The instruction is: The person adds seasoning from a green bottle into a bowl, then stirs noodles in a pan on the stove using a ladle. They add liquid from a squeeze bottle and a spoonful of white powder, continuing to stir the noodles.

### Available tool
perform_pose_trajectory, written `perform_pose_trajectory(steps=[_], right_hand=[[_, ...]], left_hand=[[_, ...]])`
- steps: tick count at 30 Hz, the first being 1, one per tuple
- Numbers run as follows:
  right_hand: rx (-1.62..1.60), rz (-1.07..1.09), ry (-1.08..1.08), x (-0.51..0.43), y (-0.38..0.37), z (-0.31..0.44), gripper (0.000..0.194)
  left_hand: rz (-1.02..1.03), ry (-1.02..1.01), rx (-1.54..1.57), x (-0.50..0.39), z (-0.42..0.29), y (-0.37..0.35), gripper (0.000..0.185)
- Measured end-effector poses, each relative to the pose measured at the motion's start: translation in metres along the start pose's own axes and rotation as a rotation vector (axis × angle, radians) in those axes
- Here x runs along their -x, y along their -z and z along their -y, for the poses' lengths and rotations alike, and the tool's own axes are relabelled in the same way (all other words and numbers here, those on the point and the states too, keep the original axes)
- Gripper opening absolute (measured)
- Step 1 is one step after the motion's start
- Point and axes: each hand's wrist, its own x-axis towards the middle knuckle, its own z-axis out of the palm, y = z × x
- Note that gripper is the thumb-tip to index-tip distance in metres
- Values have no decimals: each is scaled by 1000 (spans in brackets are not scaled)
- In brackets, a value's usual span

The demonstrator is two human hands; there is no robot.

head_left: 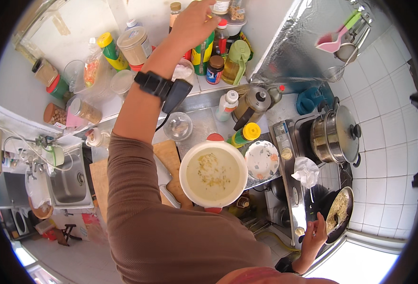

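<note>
My left hand (pixel 196 23) is raised over the back shelf at the top of the view, above a green and yellow bottle (pixel 202 55). A bit of yellow shows by its thumb; its fingertips are partly hidden, so whether it grips anything is unclear. At the lower right, my right hand (pixel 313 236) has its fingers loosely apart with nothing visible in them. It is beside a frying pan (pixel 351 209) on the stove, which holds pale shredded food (pixel 338 209). In front of me stands a white pot with red handles (pixel 183 174), containing cloudy liquid with yellowish bits.
A cleaver (pixel 163 174) lies on a wooden cutting board (pixel 175 156). Right of the white pot are a patterned plate (pixel 262 159) and a yellow-capped bottle (pixel 246 134). A lidded steel pot (pixel 333 135) occupies the rear burner. Jars and an oil jug (pixel 236 62) crowd the shelf; a sink (pixel 70 177) is left.
</note>
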Motion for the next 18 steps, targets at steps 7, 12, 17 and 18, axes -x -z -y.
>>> perform_pose_trajectory(steps=[7,12,17,18], right_hand=[[-14,7,95,-1,-7,12,33],[-14,-2,6,15,-6,1,35],[-52,-25,10,25,-7,-14,33],[-71,-37,21,25,-7,-16,31]], left_hand=[[508,-167,-872,-54,22,-97,30],[646,-103,-979,-71,35,-109,28],[581,14,-762,-83,33,-89,25],[558,13,-731,-86,32,-82,25]])
